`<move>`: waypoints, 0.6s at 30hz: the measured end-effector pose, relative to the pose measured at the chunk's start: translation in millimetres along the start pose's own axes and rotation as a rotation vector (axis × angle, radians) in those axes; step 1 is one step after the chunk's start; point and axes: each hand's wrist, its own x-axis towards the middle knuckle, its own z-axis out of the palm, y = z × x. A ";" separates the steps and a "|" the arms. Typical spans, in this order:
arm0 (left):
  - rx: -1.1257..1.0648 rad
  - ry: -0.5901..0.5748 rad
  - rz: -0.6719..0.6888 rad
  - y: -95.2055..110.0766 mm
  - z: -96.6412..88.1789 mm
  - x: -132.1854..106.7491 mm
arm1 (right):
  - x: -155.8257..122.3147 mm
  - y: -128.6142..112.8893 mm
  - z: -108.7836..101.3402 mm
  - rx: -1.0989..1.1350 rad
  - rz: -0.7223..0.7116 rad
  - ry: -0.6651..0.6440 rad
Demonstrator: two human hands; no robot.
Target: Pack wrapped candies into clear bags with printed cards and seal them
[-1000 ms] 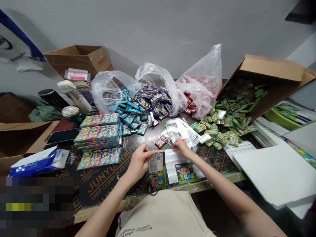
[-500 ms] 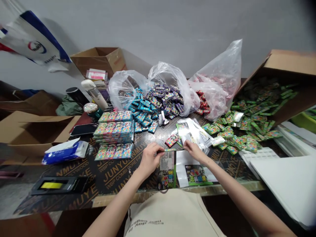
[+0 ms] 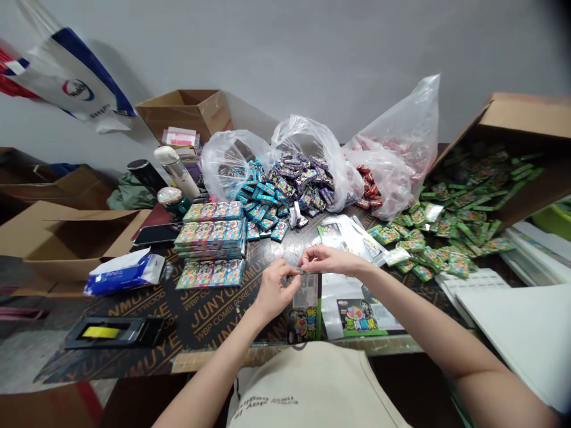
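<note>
My left hand (image 3: 277, 290) pinches the top edge of a black and green printed pouch (image 3: 304, 318), which hangs upright at the table's front edge. At the same top edge, the fingers of my right hand (image 3: 323, 260) are pressed together, nearly touching my left fingertips. Whether a small packet is between the fingers cannot be made out. Just right of the pouch, a second printed pouch (image 3: 363, 315) lies flat, face up. Behind my right hand are white-backed pouches (image 3: 357, 235), partly covered by the wrist.
Stacked strips of colourful packets (image 3: 212, 235) stand left. Piles of blue packets (image 3: 261, 205), purple packets (image 3: 307, 178) and red packets (image 3: 370, 190) spill from clear bags. Green packets (image 3: 446, 238) spread from a tipped carton (image 3: 526, 119). A tape dispenser (image 3: 113, 333) lies front left.
My right hand has moved left from the white-backed pouches to the top of the upright pouch. The red packet seen behind the hands is now out of sight. My left hand keeps its grip.
</note>
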 end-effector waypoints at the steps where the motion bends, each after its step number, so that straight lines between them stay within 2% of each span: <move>1: -0.003 0.018 -0.007 0.0 1.5 0.3 | 2.1 2.4 -1.2 -0.015 0.008 -0.002; 6: 0.041 0.141 -0.014 -6.4 14.7 -0.3 | 11.3 14.8 -1.2 -0.034 0.041 0.003; 10: 0.131 0.119 -0.011 -7.2 20.5 -2.5 | 17.1 23.2 6.9 -0.042 0.015 0.085; 12: 0.196 0.071 -0.002 -7.2 18.3 -2.9 | 15.9 27.1 8.0 -0.070 -0.021 0.204; 14: 0.285 0.029 -0.006 -11.0 11.5 -3.2 | 10.1 34.0 3.9 -0.150 -0.044 0.385; 16: 0.388 0.003 -0.052 -19.9 0.8 -3.9 | -0.1 46.8 -4.3 -0.352 -0.013 0.561; 18: 0.515 -0.033 -0.095 -31.9 -10.3 -5.7 | -11.9 65.6 -12.6 -0.613 0.085 0.642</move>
